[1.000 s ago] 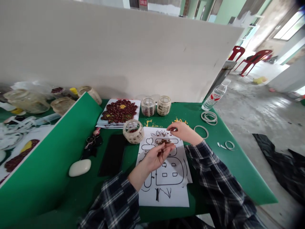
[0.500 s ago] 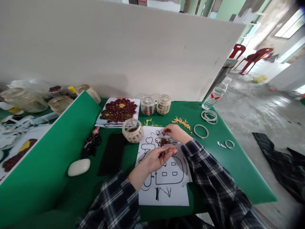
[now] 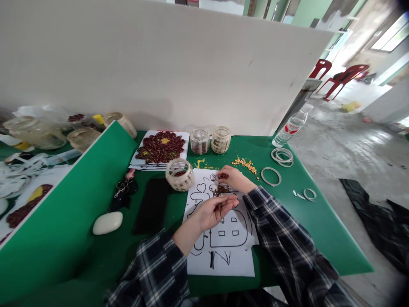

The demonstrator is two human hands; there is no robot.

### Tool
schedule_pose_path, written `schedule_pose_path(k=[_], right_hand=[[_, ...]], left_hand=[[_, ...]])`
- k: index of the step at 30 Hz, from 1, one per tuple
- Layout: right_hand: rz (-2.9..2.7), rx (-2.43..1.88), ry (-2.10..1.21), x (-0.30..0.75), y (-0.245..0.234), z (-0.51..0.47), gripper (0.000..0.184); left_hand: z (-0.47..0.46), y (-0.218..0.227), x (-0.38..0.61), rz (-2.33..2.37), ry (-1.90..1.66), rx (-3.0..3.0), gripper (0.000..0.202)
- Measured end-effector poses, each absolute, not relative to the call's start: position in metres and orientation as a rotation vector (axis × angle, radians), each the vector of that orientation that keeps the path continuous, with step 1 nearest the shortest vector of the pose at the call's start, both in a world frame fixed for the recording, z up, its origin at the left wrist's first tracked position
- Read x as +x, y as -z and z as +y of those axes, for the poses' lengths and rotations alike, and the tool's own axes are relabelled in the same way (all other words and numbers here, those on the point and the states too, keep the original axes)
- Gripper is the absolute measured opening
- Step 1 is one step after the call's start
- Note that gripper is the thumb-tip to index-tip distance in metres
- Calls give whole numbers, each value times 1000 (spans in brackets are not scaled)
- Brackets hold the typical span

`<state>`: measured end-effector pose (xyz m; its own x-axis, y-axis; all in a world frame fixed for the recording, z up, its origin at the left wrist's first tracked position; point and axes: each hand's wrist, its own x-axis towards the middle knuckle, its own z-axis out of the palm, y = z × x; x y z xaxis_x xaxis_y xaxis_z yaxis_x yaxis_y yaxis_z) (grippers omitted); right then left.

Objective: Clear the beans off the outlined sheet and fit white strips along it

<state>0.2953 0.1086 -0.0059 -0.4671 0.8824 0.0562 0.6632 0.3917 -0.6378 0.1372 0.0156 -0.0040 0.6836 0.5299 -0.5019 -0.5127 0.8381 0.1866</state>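
Observation:
My left hand [image 3: 212, 212] is cupped, palm upward, over the middle of a white paper [image 3: 223, 264] with a black line drawing. Some dark red beans [image 3: 220, 206] lie in that palm. Farther up the sheet, my right hand [image 3: 235, 178] has its fingers bent together around dark red beans [image 3: 223, 175], just above the drawing's top lines. A small heap of reddish-brown beans [image 3: 221, 189] rests on the paper between both hands. Left of the sheet stands a tape-wrapped glass jar [image 3: 179, 181] with dark red beans inside.
Two more jars [image 3: 200, 147] stand by the white partition [image 3: 159, 64]. Yellow corn kernels [image 3: 244, 163], tape rolls [image 3: 271, 175] and a water bottle [image 3: 292, 126] are on the right. To the left are a black phone [image 3: 151, 206], a white mouse [image 3: 108, 223], keys [image 3: 122, 185] and a bean picture [image 3: 161, 147].
The whole view has shifted slightly. My right hand's fingers have moved a little to the left at the top of the drawing; my left hand stays cupped in place.

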Motion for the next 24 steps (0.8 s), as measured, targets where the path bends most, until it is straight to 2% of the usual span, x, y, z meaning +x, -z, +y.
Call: schedule_pose_path(k=[7,17,24], right_hand=[[-2287,-1362,-693,290,7,108,7],[-2607,-1521,-177,275,1,94,16],[-2354,-1652,-422,279,-3,100,11]], left_hand=[[15,3,138,576,-590,36,39],[19,11,140,560,-600,-53,40],[19,8,139,619,-611,-21,43]])
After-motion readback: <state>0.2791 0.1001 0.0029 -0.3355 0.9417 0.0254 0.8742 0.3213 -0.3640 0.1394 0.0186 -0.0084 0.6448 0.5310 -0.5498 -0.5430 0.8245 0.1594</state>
